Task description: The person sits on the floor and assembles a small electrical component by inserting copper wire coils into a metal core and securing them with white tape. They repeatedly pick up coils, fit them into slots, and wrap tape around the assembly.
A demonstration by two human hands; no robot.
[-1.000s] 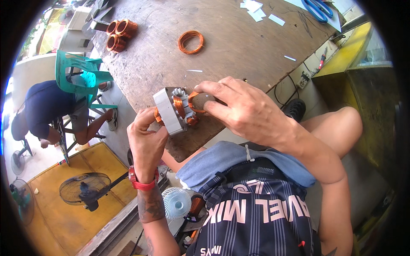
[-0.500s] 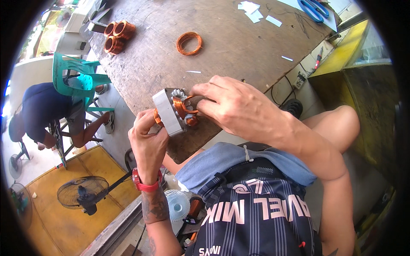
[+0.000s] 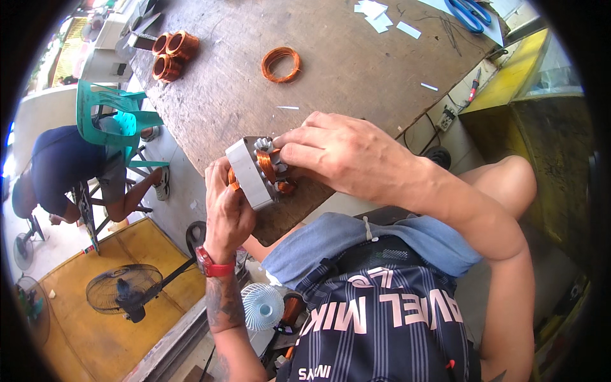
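At the table's near edge stands a motor stator (image 3: 248, 175), a grey metal block with copper windings (image 3: 266, 164) coming out of both faces. My left hand (image 3: 224, 213) is closed around its left side, with the fingers by the copper wire there. Pale slot liners stick out around the windings on the right face. The fingers of my right hand (image 3: 347, 149) are bent together at that face, pinching copper wire; their tips partly hide it.
On the wooden table (image 3: 223, 83) lie a loose copper wire ring (image 3: 280, 65), several wound copper coils (image 3: 175, 54), white paper strips (image 3: 375, 16) and blue-handled scissors (image 3: 468, 16). A fan (image 3: 124, 290) stands lower left. Another person (image 3: 73, 165) bends near a green chair (image 3: 118, 114).
My right hand has moved slightly left, closer to the stator, and the wire loop it held out is now mostly hidden by its fingers. My left hand has turned a little.
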